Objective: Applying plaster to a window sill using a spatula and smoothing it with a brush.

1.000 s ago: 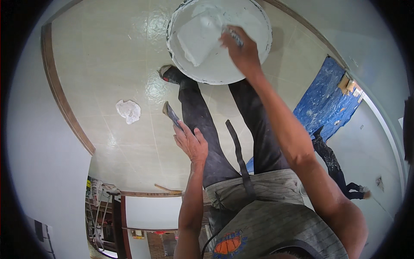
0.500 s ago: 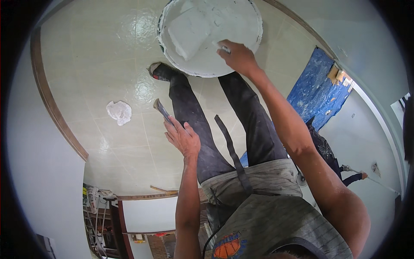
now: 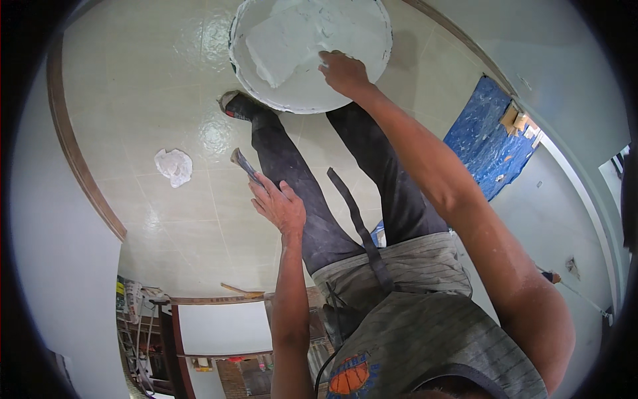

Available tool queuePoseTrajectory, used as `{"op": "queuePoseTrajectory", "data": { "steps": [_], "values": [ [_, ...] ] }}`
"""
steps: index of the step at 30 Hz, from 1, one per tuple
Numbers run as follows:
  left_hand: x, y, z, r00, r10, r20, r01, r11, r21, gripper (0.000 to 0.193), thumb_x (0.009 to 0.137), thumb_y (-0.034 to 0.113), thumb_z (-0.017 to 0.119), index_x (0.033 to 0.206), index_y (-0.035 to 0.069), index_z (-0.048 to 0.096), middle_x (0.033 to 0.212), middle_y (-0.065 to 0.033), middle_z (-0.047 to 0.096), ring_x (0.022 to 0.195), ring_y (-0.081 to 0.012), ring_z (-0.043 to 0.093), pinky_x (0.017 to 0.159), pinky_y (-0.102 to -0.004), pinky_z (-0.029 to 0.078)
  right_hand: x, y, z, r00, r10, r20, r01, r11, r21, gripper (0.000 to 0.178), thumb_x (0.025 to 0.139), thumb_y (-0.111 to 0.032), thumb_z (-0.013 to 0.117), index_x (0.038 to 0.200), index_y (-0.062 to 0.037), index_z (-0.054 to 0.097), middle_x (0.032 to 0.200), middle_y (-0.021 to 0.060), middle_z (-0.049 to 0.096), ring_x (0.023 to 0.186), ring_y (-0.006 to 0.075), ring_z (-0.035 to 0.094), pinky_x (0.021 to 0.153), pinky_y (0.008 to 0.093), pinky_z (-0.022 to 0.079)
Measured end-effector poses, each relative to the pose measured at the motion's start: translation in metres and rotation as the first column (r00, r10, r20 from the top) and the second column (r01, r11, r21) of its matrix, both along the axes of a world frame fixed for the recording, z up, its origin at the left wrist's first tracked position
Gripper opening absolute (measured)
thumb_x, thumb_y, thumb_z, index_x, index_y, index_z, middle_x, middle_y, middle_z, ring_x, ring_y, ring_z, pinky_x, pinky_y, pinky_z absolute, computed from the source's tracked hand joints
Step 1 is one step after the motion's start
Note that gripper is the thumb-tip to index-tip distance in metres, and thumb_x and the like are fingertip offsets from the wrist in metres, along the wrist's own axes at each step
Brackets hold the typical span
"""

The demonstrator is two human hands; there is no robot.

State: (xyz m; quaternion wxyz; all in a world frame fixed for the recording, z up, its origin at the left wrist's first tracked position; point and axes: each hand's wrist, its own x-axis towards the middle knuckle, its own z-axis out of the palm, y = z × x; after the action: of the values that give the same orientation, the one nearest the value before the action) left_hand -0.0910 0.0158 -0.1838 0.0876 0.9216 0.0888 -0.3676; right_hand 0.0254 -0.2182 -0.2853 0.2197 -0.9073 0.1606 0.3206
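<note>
A wide round white tub (image 3: 306, 100) of white plaster stands on the pale tiled floor in front of my feet. My right hand (image 3: 342, 70) reaches into it, fingers curled down onto the plaster near the tub's right side; whatever is under the fingers is hidden. My left hand (image 3: 279, 206) hovers over my left thigh and grips a small putty knife (image 3: 242, 163), its plaster-smeared blade pointing up and left. My dark trousers and one shoe (image 3: 232, 105) show beside the tub.
A white lump of plaster (image 3: 174, 165) lies on the tiles to the left. A brown skirting board (image 3: 73, 153) edges the left wall. A blue tarp (image 3: 488, 136) lies at the right. A wooden stick (image 3: 239, 290) and shelves (image 3: 143, 332) are behind me.
My right hand has slid from the tub's upper right toward its lower right rim. The left hand with the putty knife has barely moved.
</note>
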Motion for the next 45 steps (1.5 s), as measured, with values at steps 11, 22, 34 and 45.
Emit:
{"op": "queuePoseTrajectory", "data": {
  "steps": [11, 22, 34, 45],
  "values": [
    [-0.020, -0.016, 0.011, 0.998, 0.058, -0.023, -0.060, 0.995, -0.084, 0.057, 0.085, 0.024, 0.040, 0.131, -0.003, 0.021, 0.131, -0.0282, 0.023, 0.123, -0.0379, 0.022, 0.100, -0.0488, 0.016, -0.005, -0.014, -0.087, 0.896, 0.442, 0.041, -0.417, 0.869, -0.266, 0.013, 0.071, -0.004, 0.051, 0.082, 0.0006, 0.055, 0.080, 0.0130, 0.059, 0.070, 0.0250, 0.061, 0.054, 0.0397, 0.049],
    [-0.007, 0.005, 0.019, 0.975, 0.217, -0.036, -0.220, 0.952, -0.211, 0.051, 0.087, 0.017, 0.040, 0.133, 0.003, 0.021, 0.128, -0.0293, 0.025, 0.115, -0.0418, 0.032, 0.095, -0.0430, 0.027, 0.012, -0.035, -0.151, 0.726, 0.641, -0.249, -0.678, 0.728, -0.104, 0.014, 0.072, -0.009, 0.055, 0.083, -0.0076, 0.064, 0.085, 0.0078, 0.062, 0.077, 0.0257, 0.061, 0.051, 0.0382, 0.048],
    [0.001, 0.010, 0.016, 0.979, 0.184, -0.087, -0.197, 0.962, -0.189, 0.050, 0.087, 0.017, 0.041, 0.132, 0.003, 0.025, 0.128, -0.0274, 0.028, 0.115, -0.0402, 0.032, 0.096, -0.0420, 0.026, 0.018, -0.034, -0.139, 0.816, 0.563, -0.132, -0.575, 0.814, -0.080, 0.014, 0.075, -0.011, 0.050, 0.080, -0.0041, 0.061, 0.083, 0.0138, 0.062, 0.078, 0.0271, 0.062, 0.059, 0.0395, 0.049],
    [0.004, 0.005, 0.015, 0.966, 0.228, -0.124, -0.249, 0.949, -0.196, 0.052, 0.086, 0.021, 0.042, 0.130, 0.000, 0.026, 0.129, -0.0310, 0.024, 0.117, -0.0440, 0.028, 0.098, -0.0470, 0.021, 0.011, -0.039, -0.142, 0.933, 0.327, -0.150, -0.330, 0.944, 0.010, 0.018, 0.077, -0.017, 0.046, 0.082, -0.0060, 0.059, 0.085, 0.0118, 0.062, 0.081, 0.0286, 0.060, 0.071, 0.0403, 0.047]
  ]
}}
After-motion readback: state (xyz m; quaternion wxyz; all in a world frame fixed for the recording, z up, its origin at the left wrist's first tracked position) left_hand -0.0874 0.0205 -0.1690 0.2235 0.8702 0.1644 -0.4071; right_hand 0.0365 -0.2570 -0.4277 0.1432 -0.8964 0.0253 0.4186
